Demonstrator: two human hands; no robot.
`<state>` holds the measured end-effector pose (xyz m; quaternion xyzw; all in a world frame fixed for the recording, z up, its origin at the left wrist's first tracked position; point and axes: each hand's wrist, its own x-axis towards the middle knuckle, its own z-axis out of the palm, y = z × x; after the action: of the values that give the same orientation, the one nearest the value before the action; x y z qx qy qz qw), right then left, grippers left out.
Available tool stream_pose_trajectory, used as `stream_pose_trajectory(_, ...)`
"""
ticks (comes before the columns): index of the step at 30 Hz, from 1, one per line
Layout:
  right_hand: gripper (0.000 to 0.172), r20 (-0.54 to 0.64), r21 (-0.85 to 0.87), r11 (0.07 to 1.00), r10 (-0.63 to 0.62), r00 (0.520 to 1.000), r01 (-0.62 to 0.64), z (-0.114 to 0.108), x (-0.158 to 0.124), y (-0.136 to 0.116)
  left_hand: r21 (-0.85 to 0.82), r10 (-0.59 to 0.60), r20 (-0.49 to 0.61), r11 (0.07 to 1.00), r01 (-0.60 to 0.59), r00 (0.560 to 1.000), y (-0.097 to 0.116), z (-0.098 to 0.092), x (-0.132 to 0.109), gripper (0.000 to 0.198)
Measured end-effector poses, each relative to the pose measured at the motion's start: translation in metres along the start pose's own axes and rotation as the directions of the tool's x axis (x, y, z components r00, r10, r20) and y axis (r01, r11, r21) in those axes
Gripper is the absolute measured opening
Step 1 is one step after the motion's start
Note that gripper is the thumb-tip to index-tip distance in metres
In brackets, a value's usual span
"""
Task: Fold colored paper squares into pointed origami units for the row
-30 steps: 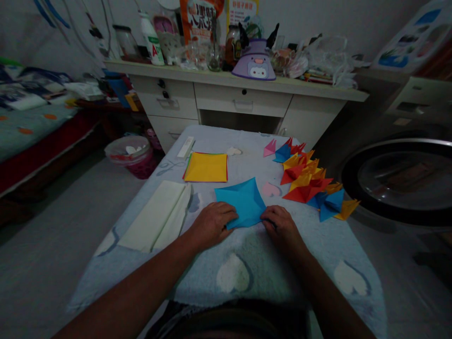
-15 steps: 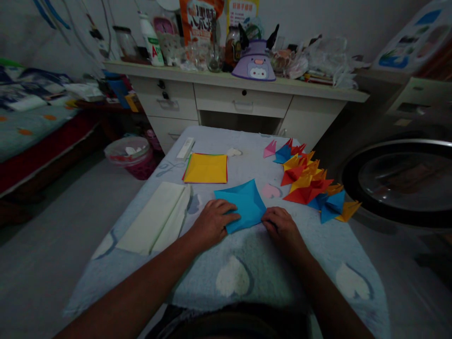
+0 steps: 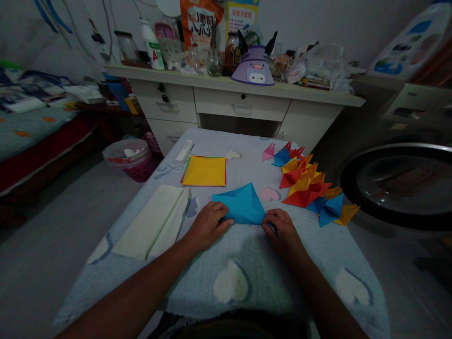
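A blue paper square (image 3: 241,205) lies on the pale blue cloth-covered table (image 3: 243,254), partly folded, with its near edge lifted. My left hand (image 3: 207,224) pinches the paper's left near corner with curled fingers. At the right near corner my right hand (image 3: 281,229) pinches the sheet the same way. A stack of coloured paper with a yellow sheet on top (image 3: 205,171) sits behind the blue sheet. To the right lies a row of folded paper pieces (image 3: 309,185) in red, yellow, blue and pink.
A folded cream cloth (image 3: 154,221) lies at the table's left. A white desk with drawers (image 3: 233,101), crowded with bottles and bags, stands behind. A pink bin (image 3: 130,156) and a bed (image 3: 31,127) are at the left, a round dark drum (image 3: 402,181) at the right.
Both hands have drawn the blue sheet's near edge up and back, so it now looks like a folded triangle. The view shifted slightly downward.
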<state>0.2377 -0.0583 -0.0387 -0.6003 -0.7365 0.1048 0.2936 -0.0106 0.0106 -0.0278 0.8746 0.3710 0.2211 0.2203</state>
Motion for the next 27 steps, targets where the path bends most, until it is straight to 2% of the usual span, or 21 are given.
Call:
stream_pose_trajectory(6, 0.005, -0.064, -0.026, 0.995, 0.092, 0.994, -0.093, 0.007, 0.002, 0.004, -0.006, -0.122, -0.071, 0.992, 0.122, 0.990, 0.006, 0.000, 0.004, 0.029)
stream_pose_trajectory(15, 0.007, -0.143, -0.077, 0.974, 0.199, 0.970, -0.211, 0.014, 0.005, 0.003, 0.198, -0.217, -0.168, 0.948, 0.248, 0.962, 0.002, 0.010, 0.007, 0.032)
stream_pose_trajectory(22, 0.009, -0.151, -0.103, 0.974, 0.187, 0.971, -0.203, 0.014, 0.004, 0.002, 0.259, -0.250, -0.184, 0.921, 0.292, 0.951, 0.009, 0.010, 0.006, 0.035)
stream_pose_trajectory(27, 0.009, -0.174, -0.101, 0.978, 0.165, 0.971, -0.184, 0.014, 0.003, 0.003, 0.318, -0.277, -0.168, 0.893, 0.318, 0.946, 0.014, 0.008, 0.007, 0.029)
